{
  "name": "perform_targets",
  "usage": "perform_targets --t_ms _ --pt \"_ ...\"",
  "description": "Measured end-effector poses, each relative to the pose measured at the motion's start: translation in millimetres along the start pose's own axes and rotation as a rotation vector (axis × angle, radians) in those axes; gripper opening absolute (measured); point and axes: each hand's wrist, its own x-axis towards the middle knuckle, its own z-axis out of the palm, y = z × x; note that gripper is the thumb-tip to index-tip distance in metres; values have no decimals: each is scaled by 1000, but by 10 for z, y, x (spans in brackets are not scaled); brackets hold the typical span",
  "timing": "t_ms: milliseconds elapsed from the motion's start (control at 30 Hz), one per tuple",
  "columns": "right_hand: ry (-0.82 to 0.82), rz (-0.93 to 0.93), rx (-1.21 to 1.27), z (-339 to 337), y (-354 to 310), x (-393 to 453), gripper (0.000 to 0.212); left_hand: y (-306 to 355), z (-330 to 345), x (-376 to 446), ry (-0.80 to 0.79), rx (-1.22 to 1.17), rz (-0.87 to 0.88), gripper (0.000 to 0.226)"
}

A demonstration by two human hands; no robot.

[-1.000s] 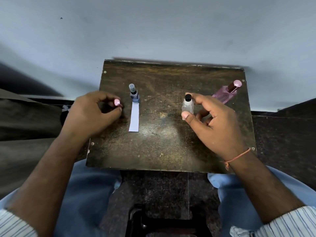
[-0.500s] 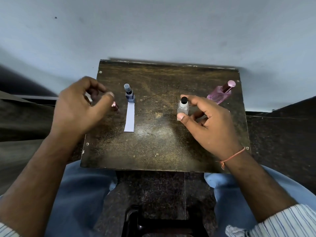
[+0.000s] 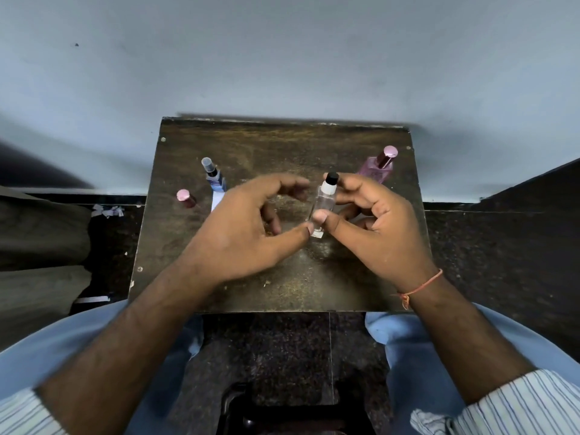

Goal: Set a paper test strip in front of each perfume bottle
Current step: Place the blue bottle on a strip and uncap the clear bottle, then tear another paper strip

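Observation:
Several perfume bottles stand on a small dark wooden table (image 3: 361, 287). A blue bottle (image 3: 215, 175) stands at the back left, with a white paper strip (image 3: 216, 200) in front of it, partly hidden by my left hand. A small dark bottle with a pink cap (image 3: 185, 198) stands at the far left. A pink bottle (image 3: 378, 166) stands at the back right. My right hand (image 3: 373, 227) holds a clear bottle with a black cap (image 3: 323, 202) in the middle. My left hand (image 3: 248, 233) hovers open beside it, thumb tip near the bottle's base, where a white paper edge (image 3: 317, 235) shows.
The table stands against a pale wall (image 3: 282, 58). Scraps of paper (image 3: 108, 211) lie on the dark floor to the left. My knees in blue trousers (image 3: 408, 334) sit below the table's near edge.
My left hand has let go of the small pink-capped bottle at the far left and swung right across the table to the clear bottle. My right hand has stayed on the clear bottle.

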Motion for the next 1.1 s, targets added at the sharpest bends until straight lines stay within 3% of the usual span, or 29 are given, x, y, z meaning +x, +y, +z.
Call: perform_targets --t_ms 167,367,600,733,867,967,1100 --pt "27 41 33 -113 72 -24 55 34 171 84 -70 -60 -46 53" --pt "-7 17 56 -268 16 -70 40 96 316 191 -135 -132 -84 50" --pt "244 76 -246 -788 197 1 17 139 402 237 -197 -275 -183 33" --pt "1 207 -600 -994 356 20 45 130 408 251 -190 -333 -242 36" --pt "-171 243 -712 -950 360 10 59 115 378 239 -192 -333 -254 49" --pt "-145 233 -751 -929 351 18 56 88 354 228 -190 -323 -261 48" --pt "-106 251 -730 -910 376 32 33 97 322 221 -195 -326 -244 47"
